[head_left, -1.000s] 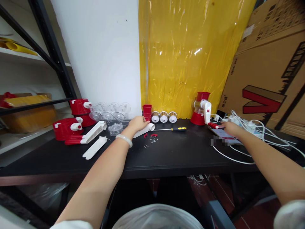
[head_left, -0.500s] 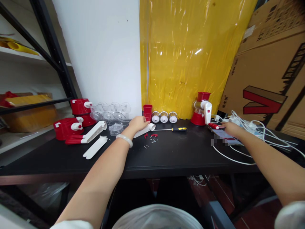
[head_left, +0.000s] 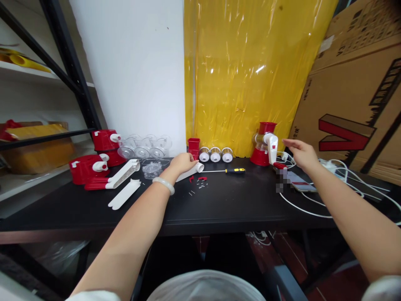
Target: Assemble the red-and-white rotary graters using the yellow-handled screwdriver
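Observation:
My left hand (head_left: 181, 163), a pale bangle on its wrist, has its fingers curled on a white crank arm (head_left: 191, 171) lying on the table. Just behind its fingertips stands a red hopper piece (head_left: 194, 145). My right hand (head_left: 300, 154) is raised with fingers stretched out and nothing in them, above a phone (head_left: 300, 181) and beside an assembled red and white rotary grater (head_left: 265, 144). A screwdriver (head_left: 235, 170) with a yellow and black handle lies right of the crank arm. Small red clips (head_left: 202, 178) and several screws (head_left: 200, 184) are scattered in front.
Three grater drums (head_left: 215, 154) stand in a row at the back. To the left are red grater bases (head_left: 89, 169), clear plastic parts (head_left: 144, 146) and white handle pieces (head_left: 125, 194). White cables (head_left: 344, 173) tangle at right, before a large cardboard box (head_left: 351, 100).
My right hand has lifted off the phone and cables near the grater's handle, and its fingers have straightened. My left hand stays in place on the crank arm.

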Demonstrator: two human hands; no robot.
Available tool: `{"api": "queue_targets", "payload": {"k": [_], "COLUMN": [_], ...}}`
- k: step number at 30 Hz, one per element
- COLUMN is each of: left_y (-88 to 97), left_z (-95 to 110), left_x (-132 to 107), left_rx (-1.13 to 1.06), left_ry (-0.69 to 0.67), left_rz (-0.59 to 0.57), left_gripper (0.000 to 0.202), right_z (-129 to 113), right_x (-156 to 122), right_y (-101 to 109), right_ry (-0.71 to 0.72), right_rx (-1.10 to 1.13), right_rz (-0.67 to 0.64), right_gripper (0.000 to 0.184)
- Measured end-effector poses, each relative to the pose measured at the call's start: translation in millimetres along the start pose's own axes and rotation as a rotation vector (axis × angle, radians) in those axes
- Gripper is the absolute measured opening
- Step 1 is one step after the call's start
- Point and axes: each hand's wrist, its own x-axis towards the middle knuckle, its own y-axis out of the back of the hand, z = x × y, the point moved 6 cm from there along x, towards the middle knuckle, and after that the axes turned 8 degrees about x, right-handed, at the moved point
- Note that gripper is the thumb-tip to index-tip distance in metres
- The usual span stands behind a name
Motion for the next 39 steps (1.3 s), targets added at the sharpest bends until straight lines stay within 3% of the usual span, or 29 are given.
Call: {"api": "queue_targets", "payload": {"k": [4, 8, 12, 15, 19, 24, 39], "left_y": [-1.9, -4.1, -6.2, -7.7, -9.6, -12.2, -18.8], "left_z": [-1, 1, 1, 0, 2, 2, -4], "left_x": [1, 1, 1, 1, 1, 2, 7], "left_rx": [-0.001, 0.003, 0.004, 0.013, 0.033, 0.067, 0.138], "left_ry": [-0.011, -0.038, -0.074, -0.065, -0.082, -0.098, -0.091], "left_rz": [-0.017, -0.039, -0.044, -0.056, -0.077, -0.091, -0.068], "left_gripper": [0.040, 0.042, 0.038, 0.037, 0.035, 0.033, 0.030], "right_z": [-77, -141, -148, -134, -114, -92, -61], "right_x": [-14, -42, -81, -101, -114, -106, -88], "right_y": [-24, -101, -191, -224, -232, -228, -224], "right_ry": [0.208, 0.496, 0.622, 0.639, 0.628, 0.543, 0.390], "right_rx": [0.028, -0.104, -0.251, -0.336, -0.330, -0.351, -0.457], "right_rz": [-0.065, -0.398, -0.836, -0.872, -0.862, -0.894, -0.881], "right_gripper": [0.037, 0.033, 0.030, 0.035, 0.035, 0.035, 0.020]}}
